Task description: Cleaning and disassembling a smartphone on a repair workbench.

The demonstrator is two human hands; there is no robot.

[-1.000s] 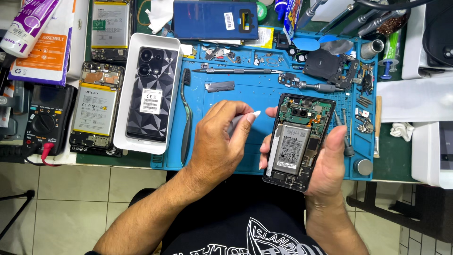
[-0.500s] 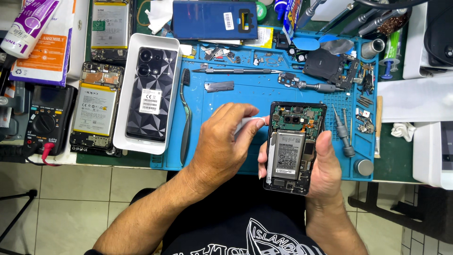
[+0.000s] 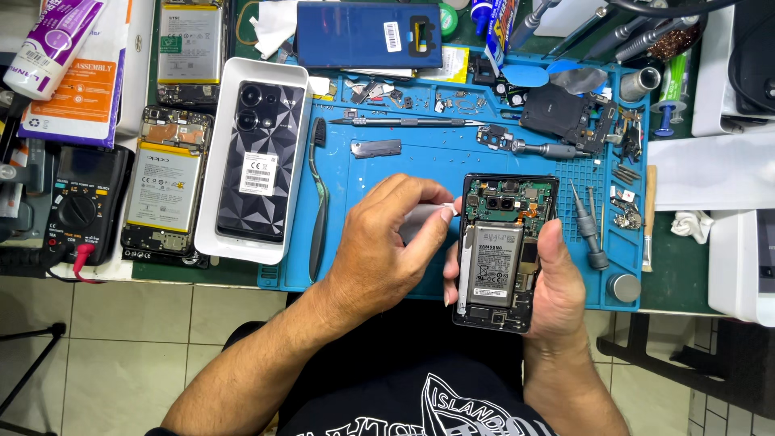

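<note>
Right hand [image 3: 557, 282] cradles the opened phone [image 3: 502, 250] by its edges over the blue mat [image 3: 387, 173], left hand [image 3: 387, 242] fingers pinched on a small white tool [image 3: 424, 218] at its top-left corner; looks light, rigid, fragile inside: hold the frame, not the boards.

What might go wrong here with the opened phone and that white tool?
The right hand holds the opened phone in the air off the blue mat, so a slip might drop it. The left hand brings a white tool to the phone's upper left edge; it may skid onto the exposed board or battery. Loose screws could scatter.
</note>
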